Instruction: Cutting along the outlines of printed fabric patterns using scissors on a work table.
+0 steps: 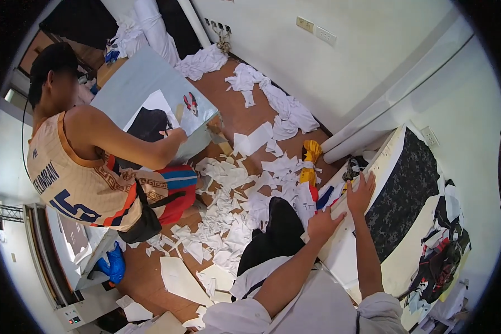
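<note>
Fabric [404, 195], dark-patterned, lies right of both hands [324, 224] [360, 193], spread at the table edge [386, 158].

We see a bright scene in which the left wall [8, 150] is washed nearly white, the back wall [261, 44] deepens to soft grey shadow toward its corner, and the pale scraps [228, 178] verge on overexposure. We find the left hand [323, 225] and right hand [360, 193] fairly sharp, the front of the co-worker's head [64, 83] blurred. We note straight edges bowing toward a black, rounded border.
</note>
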{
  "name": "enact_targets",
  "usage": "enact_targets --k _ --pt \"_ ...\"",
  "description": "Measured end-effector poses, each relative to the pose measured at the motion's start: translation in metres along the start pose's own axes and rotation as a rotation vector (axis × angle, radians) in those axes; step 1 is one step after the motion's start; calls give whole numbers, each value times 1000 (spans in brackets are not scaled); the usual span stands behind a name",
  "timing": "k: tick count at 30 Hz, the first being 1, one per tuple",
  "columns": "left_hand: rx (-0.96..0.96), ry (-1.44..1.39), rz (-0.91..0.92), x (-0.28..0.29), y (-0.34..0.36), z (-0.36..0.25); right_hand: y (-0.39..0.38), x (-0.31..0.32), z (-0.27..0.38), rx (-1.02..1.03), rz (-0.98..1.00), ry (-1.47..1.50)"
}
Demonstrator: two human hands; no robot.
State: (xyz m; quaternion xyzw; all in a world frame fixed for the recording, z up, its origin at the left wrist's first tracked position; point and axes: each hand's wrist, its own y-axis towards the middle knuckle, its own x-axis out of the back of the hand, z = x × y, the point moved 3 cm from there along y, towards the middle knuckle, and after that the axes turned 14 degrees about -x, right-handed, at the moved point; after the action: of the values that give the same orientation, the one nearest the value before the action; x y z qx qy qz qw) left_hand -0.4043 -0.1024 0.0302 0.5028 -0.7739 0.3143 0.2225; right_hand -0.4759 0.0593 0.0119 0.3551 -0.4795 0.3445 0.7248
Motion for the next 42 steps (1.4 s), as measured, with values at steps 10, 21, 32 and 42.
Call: enact_targets --k 10,21,32,42 --pt "0 2 -51 4 1 3 1 2 10 65 -57 107" --pt "60 -18 103 4 -1 0 -4 4 8 -31 40 -19" --pt "44 -4 67 -1 3 6 0 -2 11 -49 8 32" --pt "167 175 103 -51 -3 16 -61 68 -86 -310 191 873"
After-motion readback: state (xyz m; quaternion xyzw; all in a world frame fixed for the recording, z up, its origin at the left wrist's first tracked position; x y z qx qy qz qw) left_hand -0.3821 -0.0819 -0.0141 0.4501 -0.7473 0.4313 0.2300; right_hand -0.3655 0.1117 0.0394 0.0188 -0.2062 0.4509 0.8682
